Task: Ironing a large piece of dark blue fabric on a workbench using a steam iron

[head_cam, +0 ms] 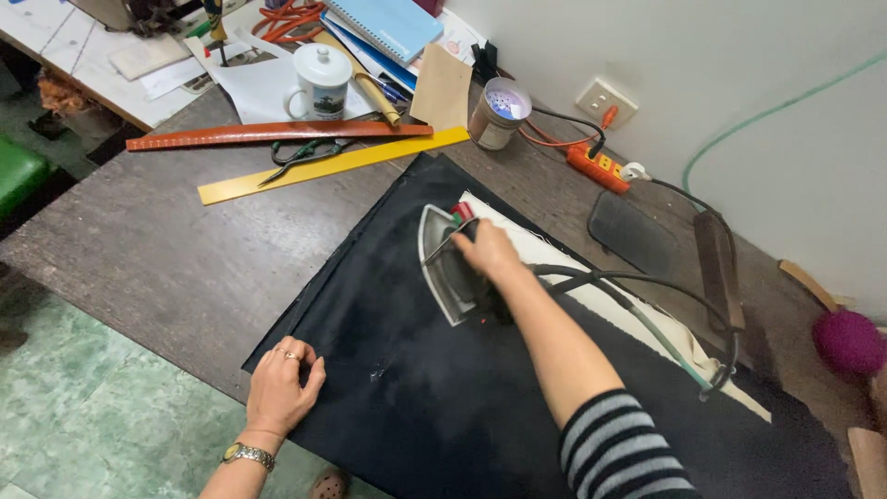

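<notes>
One electric iron (450, 268) is sitting soleplate-down on black fabric (416, 397) spread over the dark worktable (139, 249); the right hand (487, 249) is wrapping closed around its handle. The left hand (280, 388), fingers together, is pressing flat on the fabric's near edge. Yellow ruler (333, 164) and scissors (305, 153) are lying beyond.

Soft, even indoor light falls from above, bright on the white wall (739, 55) and dimmer toward the floor (83, 407) at lower left. Shadows on the tabletop (157, 249) are faint, the black cloth (416, 407) swallows detail, and wide-angle distortion bends the edges.
</notes>
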